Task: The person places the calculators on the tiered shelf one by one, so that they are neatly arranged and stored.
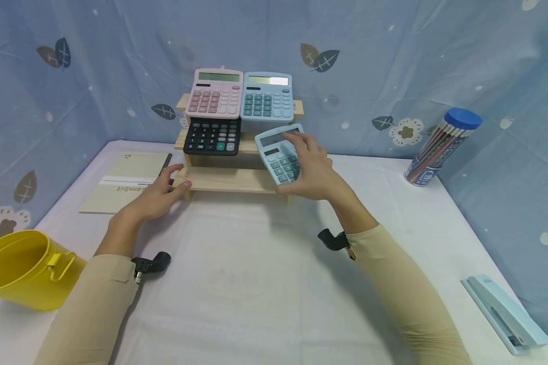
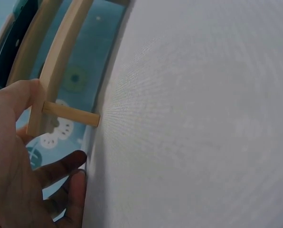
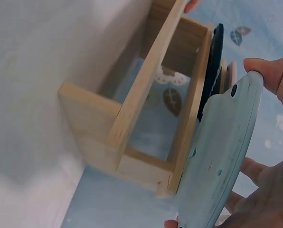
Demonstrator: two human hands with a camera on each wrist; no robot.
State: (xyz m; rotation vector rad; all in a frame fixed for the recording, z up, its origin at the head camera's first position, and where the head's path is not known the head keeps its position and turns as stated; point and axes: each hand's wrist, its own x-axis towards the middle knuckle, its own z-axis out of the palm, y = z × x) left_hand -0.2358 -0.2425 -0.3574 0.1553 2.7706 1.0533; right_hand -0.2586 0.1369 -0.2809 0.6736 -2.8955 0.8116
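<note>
My right hand point(image 1: 312, 167) holds a light blue calculator point(image 1: 278, 157) by its edges, tilted, with keys and display facing up. Its pale back point(image 3: 217, 152) shows in the right wrist view, close over the shelf's middle step. My left hand point(image 1: 152, 197) pinches the left end of the lowest step of a tiered wooden shelf point(image 1: 228, 180) between thumb and a finger; the other fingers are spread below in the left wrist view. On the top step lean a pink calculator point(image 1: 214, 94) and another blue calculator point(image 1: 267, 96). A black calculator point(image 1: 212, 137) leans on the middle step, at left.
A notepad point(image 1: 123, 182) with a dark pen lies left of the shelf. The yellow bucket point(image 1: 32, 268) stands by my left forearm. At the back right is a blue-lidded tube of pencils point(image 1: 440, 147), and a light blue stapler point(image 1: 504, 312) lies at the front right.
</note>
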